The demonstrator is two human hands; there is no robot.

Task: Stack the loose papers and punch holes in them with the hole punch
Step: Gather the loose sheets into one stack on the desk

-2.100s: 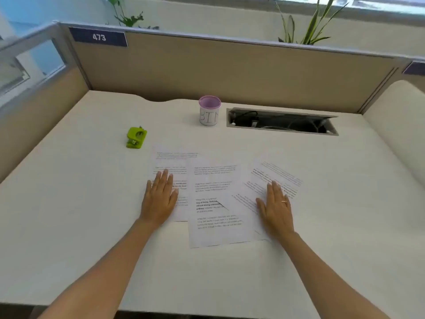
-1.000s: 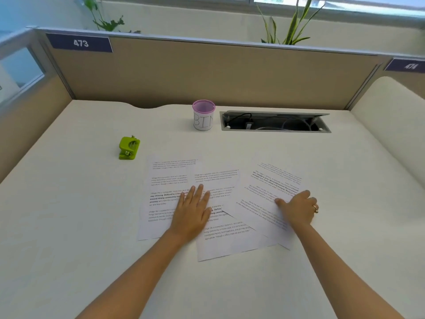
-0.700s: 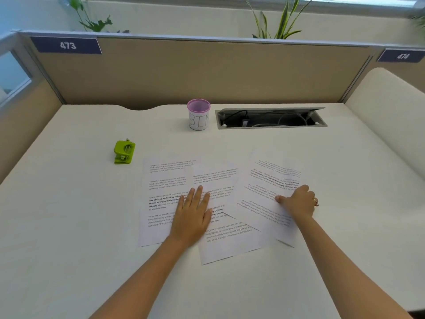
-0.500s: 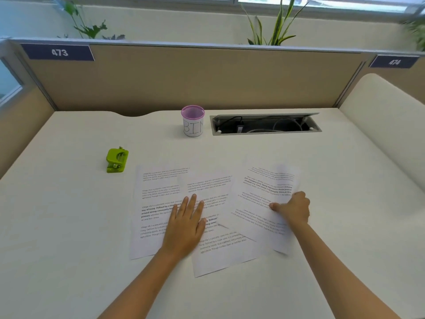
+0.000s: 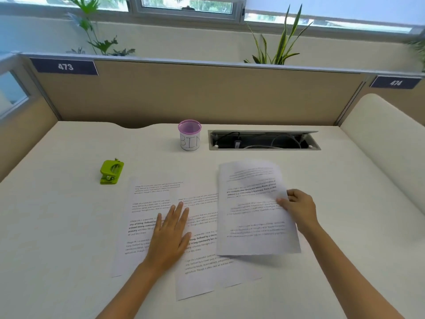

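- Head view: a pale desk is seen from above, closed at the back by a tan partition.
- Two dark blue labels are fixed along the partition's top edge: "473" at the upper left of the frame and "474" at the upper right.
- Three printed sheets are spread across the middle of the frame. The left sheet and the middle sheet lie flat on the desk and overlap; their paragraph text is too small to be read in full, though bold words such as "Defined by a" can be made out.
- The left hand is laid flat, fingers extended, across the overlap of those two sheets.
- The right sheet is pinched at its right edge by the right hand and is raised over the middle sheet; its print is blurred and appears upside down.
- A green hole punch rests on the desk at the left of the frame, near the left sheet's upper corner, apart from both hands.
- A white cup with a pink rim, hand-lettered "BIN", stands near the partition, beside an open cable tray.
- Potted plants are visible behind the partition.
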